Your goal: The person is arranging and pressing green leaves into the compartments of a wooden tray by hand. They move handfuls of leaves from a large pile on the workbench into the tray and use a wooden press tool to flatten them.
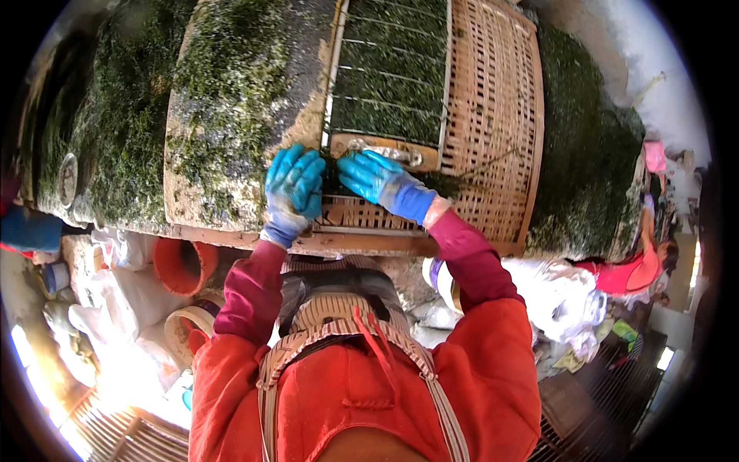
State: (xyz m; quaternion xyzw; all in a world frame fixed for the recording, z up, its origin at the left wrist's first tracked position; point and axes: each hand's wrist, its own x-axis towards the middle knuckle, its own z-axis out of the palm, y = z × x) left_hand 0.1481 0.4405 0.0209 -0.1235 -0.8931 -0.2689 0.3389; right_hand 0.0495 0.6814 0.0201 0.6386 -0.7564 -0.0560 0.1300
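Observation:
My left hand (295, 183), in a blue rubber-coated glove, rests beside the near left corner of a narrow barred frame (332, 92). Its fingers lie side by side, pointing away from me. The fingers of my right hand (377, 183), gloved alike, reach leftward, stretched out over the frame's near end. Dark green, stringy plant matter (389, 73) fills the space under the thin crossbars. A wooden end bar (427, 156) with a shiny metal piece (392, 154) crosses just beyond my right hand. Beneath the frame lies a woven bamboo tray (496, 100). My palms' undersides are hidden.
More green matter (223, 69) covers a board on the left, and heaps (573, 154) flank the tray. Below the table edge stand a red-orange bucket (185, 266), a pale bucket (192, 327) and white bags (123, 304). Other people (635, 269) work at both far sides.

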